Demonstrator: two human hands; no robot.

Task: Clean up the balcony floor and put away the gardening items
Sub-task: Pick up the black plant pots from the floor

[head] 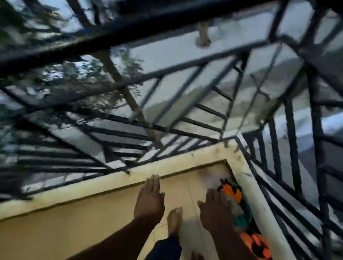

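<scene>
Standing barefoot on a tan balcony floor (91, 227), a person looks down at two outstretched arms. Nearest are the bare feet, one foot (174, 221) stepped forward between the arms, with a dark trouser leg behind it.

The left hand (149, 200) is stretched forward with fingers straight and together, empty, its tips close to the pale raised curb (73, 191) edging the floor. The right hand (214, 209) is also flat and released, holding nothing, reaching toward the corner.

Just beside the right hand, along the right curb, lies a heap of gardening items. The gloves (233, 192) appear to be orange and black with teal, crumpled into the corner. A second orange and black piece (259, 249) lies nearer the feet; motion blur hides what it is.

The gloves look like soft, light fabric, limp rather than stiff, and not fragile. They would probably sag when lifted, so a pinch or scoop across the bunched middle seems safer than a fingertip hold on one edge. Whether they are damp or gritty cannot be told.

Beyond the curb rises a black metal railing (189, 114) of slanted bars. Farther off are blurred green leaves (12, 22) and pale ground well below.
</scene>
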